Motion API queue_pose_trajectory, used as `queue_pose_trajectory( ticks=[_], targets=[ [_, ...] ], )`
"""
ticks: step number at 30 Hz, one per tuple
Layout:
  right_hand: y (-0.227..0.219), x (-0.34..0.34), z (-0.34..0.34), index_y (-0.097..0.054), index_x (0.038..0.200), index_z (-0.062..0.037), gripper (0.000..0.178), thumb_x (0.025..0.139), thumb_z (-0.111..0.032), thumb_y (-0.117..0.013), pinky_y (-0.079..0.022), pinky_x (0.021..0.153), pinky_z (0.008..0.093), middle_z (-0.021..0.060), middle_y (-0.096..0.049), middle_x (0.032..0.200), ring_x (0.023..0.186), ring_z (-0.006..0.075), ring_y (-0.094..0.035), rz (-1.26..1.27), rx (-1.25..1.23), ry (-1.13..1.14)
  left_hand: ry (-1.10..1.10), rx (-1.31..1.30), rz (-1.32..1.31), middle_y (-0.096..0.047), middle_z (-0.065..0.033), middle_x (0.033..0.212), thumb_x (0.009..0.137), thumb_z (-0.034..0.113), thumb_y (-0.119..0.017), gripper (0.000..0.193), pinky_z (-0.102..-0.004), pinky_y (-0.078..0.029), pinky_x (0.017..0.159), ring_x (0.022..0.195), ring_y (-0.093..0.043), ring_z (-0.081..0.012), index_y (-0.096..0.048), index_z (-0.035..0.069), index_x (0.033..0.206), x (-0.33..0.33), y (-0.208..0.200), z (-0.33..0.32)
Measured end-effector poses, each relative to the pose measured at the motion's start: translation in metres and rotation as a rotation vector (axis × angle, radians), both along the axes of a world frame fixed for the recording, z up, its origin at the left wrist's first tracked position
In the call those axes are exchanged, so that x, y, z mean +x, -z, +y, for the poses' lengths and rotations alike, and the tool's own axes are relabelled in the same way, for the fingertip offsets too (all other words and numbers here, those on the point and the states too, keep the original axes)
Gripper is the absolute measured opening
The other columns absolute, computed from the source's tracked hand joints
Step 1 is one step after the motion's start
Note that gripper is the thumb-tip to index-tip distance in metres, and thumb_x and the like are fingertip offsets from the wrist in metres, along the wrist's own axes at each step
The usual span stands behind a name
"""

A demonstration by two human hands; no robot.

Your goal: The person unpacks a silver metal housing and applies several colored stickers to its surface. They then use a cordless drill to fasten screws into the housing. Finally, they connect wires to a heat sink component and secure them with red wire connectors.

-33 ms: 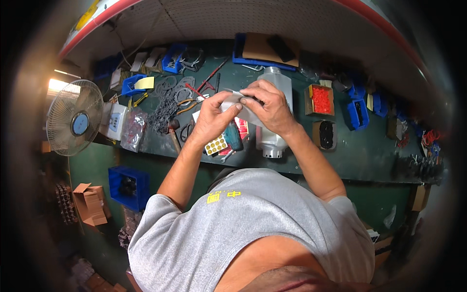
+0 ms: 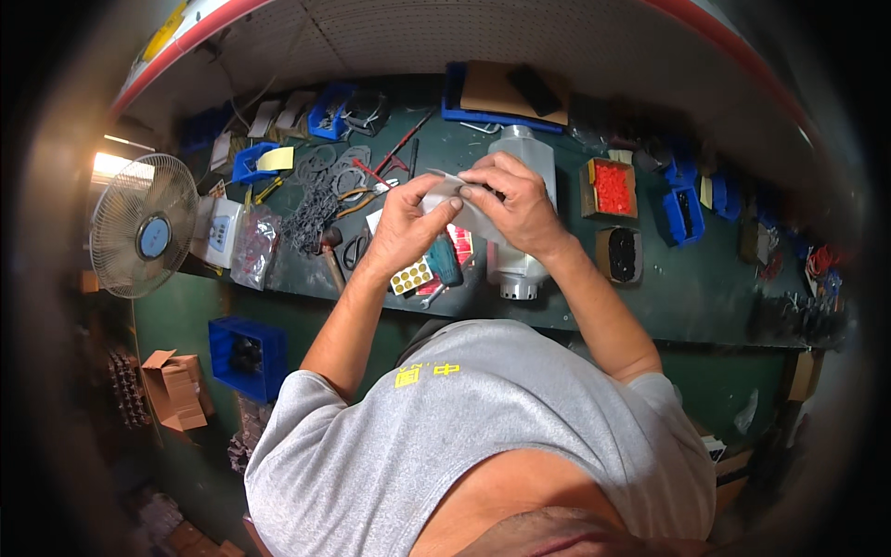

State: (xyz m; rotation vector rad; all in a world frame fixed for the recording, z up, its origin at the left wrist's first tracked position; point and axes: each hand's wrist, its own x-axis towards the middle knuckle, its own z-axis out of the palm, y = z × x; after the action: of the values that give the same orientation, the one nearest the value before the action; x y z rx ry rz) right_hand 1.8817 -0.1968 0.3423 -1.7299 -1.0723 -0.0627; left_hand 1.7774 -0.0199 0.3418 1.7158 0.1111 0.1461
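Note:
A thin whitish, slightly see-through sheet (image 2: pixel 477 222) is held up over the workbench, bent between my two hands. My left hand (image 2: pixel 406 221) pinches its left side between thumb and fingers. My right hand (image 2: pixel 516 206) grips the upper right part, thumb and fingertips close to my left thumb. Under the right hand lies a silvery box-shaped housing (image 2: pixel 520 264) with round ends, partly hidden by hand and sheet. Below the left hand are a teal power tool (image 2: pixel 446 262), a sheet of round gold stickers (image 2: pixel 411 277) and red labels (image 2: pixel 462 243).
Pliers (image 2: pixel 365 193), a hammer (image 2: pixel 332 255) and a heap of grey rings (image 2: pixel 316 213) lie on the left. A fan (image 2: pixel 151 235) stands at the far left. Boxes of red parts (image 2: pixel 613 188) and black parts (image 2: pixel 623 256) and blue bins (image 2: pixel 685 219) line the right.

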Motion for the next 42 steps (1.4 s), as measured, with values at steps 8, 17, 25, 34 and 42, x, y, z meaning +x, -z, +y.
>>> queue_pose_trajectory(
  ticks=[8,17,25,34,42],
  targets=[
    [0.015,0.007,-0.051,-0.074,0.102,0.0005,0.015,0.095,-0.012,-0.070,-0.052,0.067,0.0284,0.0077,-0.070,0.092,0.080,0.0146,-0.065,0.492,0.118,-0.049,0.032,-0.088,0.065,-0.071,-0.0005,0.094,0.095,0.010,-0.069,0.020,-0.0246,-0.050,0.075,0.085,-0.061,-0.0061,-0.071,-0.002,0.112,0.004,0.001,-0.045],
    [0.036,0.025,-0.077,-0.072,0.100,0.0021,0.021,0.096,-0.018,-0.071,-0.051,0.068,0.0230,0.0024,-0.068,0.087,0.074,0.0058,-0.060,0.894,0.256,0.102,-0.112,0.036,-0.037,-0.059,-0.0146,0.128,0.096,-0.002,-0.059,0.050,-0.0284,-0.054,0.091,0.120,-0.059,-0.0195,-0.047,0.007,0.143,0.014,-0.011,-0.061],
    [0.038,0.039,-0.077,-0.072,0.105,0.0012,0.019,0.095,-0.015,-0.071,-0.054,0.092,0.0303,0.0097,-0.070,0.116,0.099,0.0123,-0.066,1.166,0.294,-0.313,0.044,0.010,-0.124,-0.058,-0.0132,0.128,0.095,0.006,-0.067,0.053,-0.0331,-0.053,0.095,0.115,-0.059,-0.0183,-0.046,0.004,0.143,0.028,-0.017,-0.067],
    [0.033,0.037,-0.072,-0.075,0.094,0.0044,0.020,0.090,-0.015,-0.076,-0.053,0.078,0.0278,0.0090,-0.072,0.096,0.087,0.0130,-0.067,0.694,0.192,0.269,-0.264,0.666,-0.409,-0.064,-0.0108,0.108,0.091,0.002,-0.069,0.038,-0.0286,-0.054,0.077,0.096,-0.063,-0.0174,-0.062,0.002,0.128,0.042,0.004,-0.064],
    [0.019,0.008,-0.062,-0.075,0.096,0.0027,0.015,0.087,-0.009,-0.074,-0.053,0.081,0.0337,0.0153,-0.068,0.098,0.093,0.0265,-0.068,0.149,0.156,0.431,-0.113,0.091,-0.164,-0.068,-0.0081,0.100,0.096,0.008,-0.065,0.030,-0.0285,-0.051,0.084,0.089,-0.061,-0.0145,-0.069,-0.001,0.125,0.047,0.017,-0.102]
  ],
)
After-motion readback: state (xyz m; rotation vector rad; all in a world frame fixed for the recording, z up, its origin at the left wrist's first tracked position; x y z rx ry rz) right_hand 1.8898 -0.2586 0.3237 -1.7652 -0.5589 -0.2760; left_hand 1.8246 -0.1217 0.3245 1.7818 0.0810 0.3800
